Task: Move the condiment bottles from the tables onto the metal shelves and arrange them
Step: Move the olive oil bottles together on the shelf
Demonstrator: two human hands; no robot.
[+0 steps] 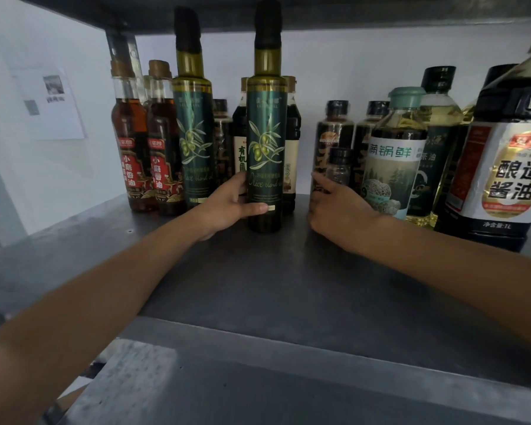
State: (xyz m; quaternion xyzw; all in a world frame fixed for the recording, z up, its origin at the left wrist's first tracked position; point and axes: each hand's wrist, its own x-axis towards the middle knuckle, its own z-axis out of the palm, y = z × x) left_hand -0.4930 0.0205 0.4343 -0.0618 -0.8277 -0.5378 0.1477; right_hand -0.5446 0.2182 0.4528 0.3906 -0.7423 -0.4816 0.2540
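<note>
L hand (pixel 236 207): grasps olive oil bottle (pixel 266 148) low down
R hand (pixel 337 210): at small jar (pixel 339 167), grip can't tell
Bottle axis: upright on shelf (pixel 258 286), left of small jar, apart

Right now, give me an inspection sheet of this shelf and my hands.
Surface: grey metal shelf, dull; second shelf above.
Job's things: tall green olive-oil bottle upright ahead of the row; matching bottle back-left; two red-labelled sesame-oil bottles far left; large dark soy-sauce jug right.
Clutter: nothing seen.
Hands: left hand grips the front olive-oil bottle; right hand at a small clear black-capped jar, grip unclear.
Cables: nothing seen.
Surroundings: white wall, paper sheet stuck at left.
</note>
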